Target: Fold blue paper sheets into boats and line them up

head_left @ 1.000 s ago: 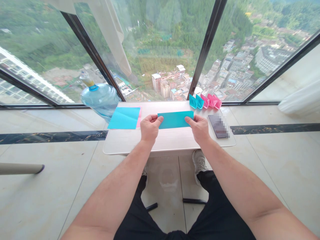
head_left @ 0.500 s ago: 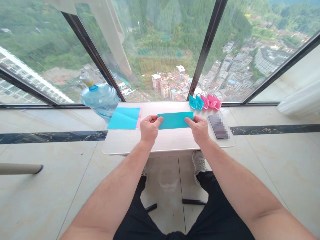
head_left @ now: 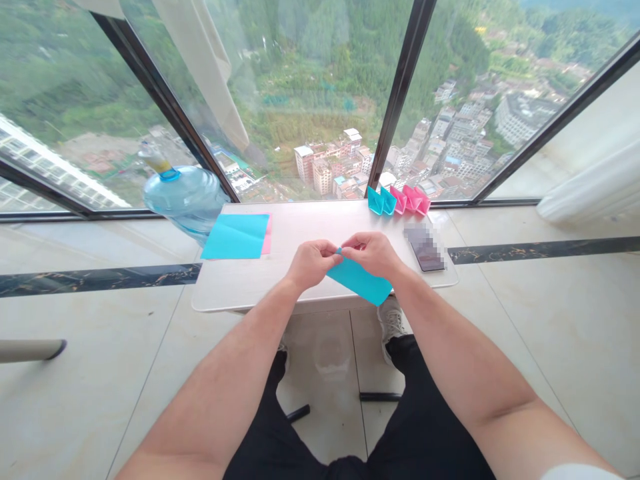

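A folded blue sheet of paper [head_left: 361, 280] slants down to the right over the table's front edge. My left hand [head_left: 316, 262] pinches its upper left corner between thumb and fingers. Right beside it, my right hand [head_left: 373, 253] grips the same corner, thumb and forefinger pressed together. Part of the sheet lies hidden under my right hand. Farther left, a flat blue sheet [head_left: 235, 237] rests over a pink sheet [head_left: 267, 235]. Several folded paper boats, blue [head_left: 381, 201] and pink [head_left: 412, 199], stand in a row at the back right.
A phone [head_left: 427, 248] lies at the right end of the small white table [head_left: 240, 287]. Behind its left end stands a large blue water bottle [head_left: 187, 197]. Tall windows [head_left: 310, 80] rise beyond the table, and a shoe [head_left: 393, 327] is below its front edge.
The blue paper was held level by both ends; now it tilts down to the right. My right hand has moved left to the corner in my left hand. The view has shifted slightly.
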The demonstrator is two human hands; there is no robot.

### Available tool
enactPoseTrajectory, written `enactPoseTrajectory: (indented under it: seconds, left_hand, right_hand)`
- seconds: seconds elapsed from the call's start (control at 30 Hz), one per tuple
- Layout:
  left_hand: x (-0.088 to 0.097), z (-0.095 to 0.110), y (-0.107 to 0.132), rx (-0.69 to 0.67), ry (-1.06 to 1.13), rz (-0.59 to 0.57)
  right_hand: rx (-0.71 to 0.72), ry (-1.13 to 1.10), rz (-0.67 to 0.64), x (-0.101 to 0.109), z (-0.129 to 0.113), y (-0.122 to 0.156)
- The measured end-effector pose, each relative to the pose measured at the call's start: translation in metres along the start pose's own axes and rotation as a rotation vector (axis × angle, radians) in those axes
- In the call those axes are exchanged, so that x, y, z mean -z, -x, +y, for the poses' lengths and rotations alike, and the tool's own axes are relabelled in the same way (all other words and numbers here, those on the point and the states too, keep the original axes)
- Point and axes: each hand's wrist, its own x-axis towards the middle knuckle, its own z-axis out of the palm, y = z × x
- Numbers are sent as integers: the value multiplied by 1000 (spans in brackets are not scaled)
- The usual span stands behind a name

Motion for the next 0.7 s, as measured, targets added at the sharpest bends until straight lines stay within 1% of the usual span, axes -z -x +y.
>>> enactPoseTrajectory:
  seconds: [0.03,0.13,0.27,0.37,0.5,0.7]
  left_hand:
    - [-1,1,0,-11,-21,-18]
    - [-3,4,0,-31,-57,-31]
    - [-1,3,-2,-31,-41,5]
    - [3,2,-6,4,15,23]
    - [6,1,-10,46,131,89]
    - [3,3,-15,13,211,193]
  right_hand:
    - [-3,-8,-14,-1,0,0]
    - [-8,-9,24,-5,0,-1]
    - [-33,-33,87,-6,-1,-2]
    - [-77,-83,165,-6,0,-5]
    - [-154,-233,296,-6,3,-10]
    - [-220,-406,424,-11,6,-15]
